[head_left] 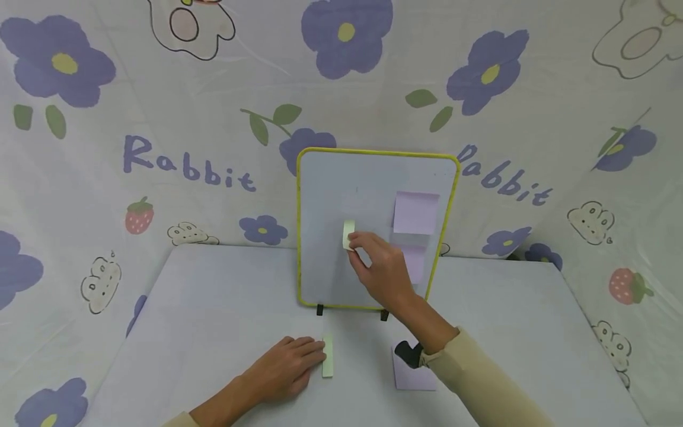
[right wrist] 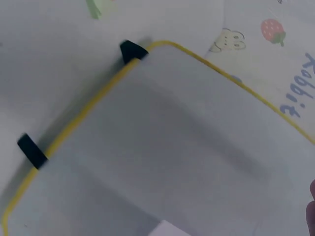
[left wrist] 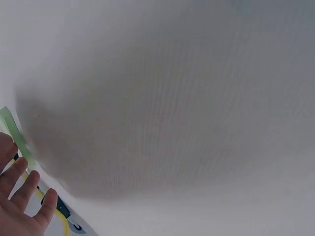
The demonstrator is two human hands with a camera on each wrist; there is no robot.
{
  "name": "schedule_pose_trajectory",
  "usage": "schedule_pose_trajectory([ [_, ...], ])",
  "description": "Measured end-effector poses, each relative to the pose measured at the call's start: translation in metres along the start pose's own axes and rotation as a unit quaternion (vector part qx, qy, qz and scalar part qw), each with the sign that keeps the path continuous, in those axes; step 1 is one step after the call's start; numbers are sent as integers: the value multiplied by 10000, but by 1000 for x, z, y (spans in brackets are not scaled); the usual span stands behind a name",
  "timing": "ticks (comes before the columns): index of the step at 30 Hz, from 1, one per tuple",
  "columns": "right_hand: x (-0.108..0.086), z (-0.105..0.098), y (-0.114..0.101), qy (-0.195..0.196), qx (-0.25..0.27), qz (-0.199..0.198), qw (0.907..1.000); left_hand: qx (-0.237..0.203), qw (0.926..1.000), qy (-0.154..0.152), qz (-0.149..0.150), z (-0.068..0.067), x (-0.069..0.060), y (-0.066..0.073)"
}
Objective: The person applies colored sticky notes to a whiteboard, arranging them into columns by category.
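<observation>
My right hand [head_left: 383,270] pinches a narrow pale green sticky note [head_left: 348,227] between thumb and fingers, at the middle of a yellow-framed whiteboard [head_left: 331,184]. Whether the note touches the board, I cannot tell. My left hand [head_left: 285,367] rests on the table, its fingertips touching a narrow green sticky note pad [head_left: 328,365]. In the left wrist view the left fingers [left wrist: 45,209] look loosely spread beside that pad [left wrist: 18,135]. Only a sliver of the right fingers [right wrist: 311,214] shows at the right wrist view's edge; the held note is out of sight there.
Two lilac sticky notes, an upper one [head_left: 416,213] and a partly hidden lower one [head_left: 415,261], are on the board's right side. The board stands on black feet [head_left: 320,309]. A lilac pad [head_left: 416,379] lies on the white table [head_left: 229,284], below my right wrist. Behind hangs a patterned curtain [head_left: 213,107].
</observation>
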State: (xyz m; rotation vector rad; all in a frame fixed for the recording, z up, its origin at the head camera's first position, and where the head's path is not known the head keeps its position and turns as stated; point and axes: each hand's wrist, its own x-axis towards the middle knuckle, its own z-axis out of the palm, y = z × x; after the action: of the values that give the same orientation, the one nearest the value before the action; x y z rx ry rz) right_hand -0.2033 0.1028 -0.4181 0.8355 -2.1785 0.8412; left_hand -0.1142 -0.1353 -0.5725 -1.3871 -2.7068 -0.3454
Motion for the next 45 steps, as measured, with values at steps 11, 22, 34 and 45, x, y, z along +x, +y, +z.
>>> schedule_pose_trajectory([
  [11, 29, -8, 19, 343, -12, 7, 9994, 71, 10000, -46, -40, -3, 1, 1],
  [22, 39, -9, 26, 104, -176, -153, 9997, 42, 10000, 45, 22, -3, 3, -1],
  [34, 45, -8, 32, -90, -357, -219, 9991, 170, 9800, 1983, -56, -60, 48, -10],
  [45, 45, -4, 33, -213, -365, -42, 9991, 579, 9258, 3701, -499, -129, 113, -32],
])
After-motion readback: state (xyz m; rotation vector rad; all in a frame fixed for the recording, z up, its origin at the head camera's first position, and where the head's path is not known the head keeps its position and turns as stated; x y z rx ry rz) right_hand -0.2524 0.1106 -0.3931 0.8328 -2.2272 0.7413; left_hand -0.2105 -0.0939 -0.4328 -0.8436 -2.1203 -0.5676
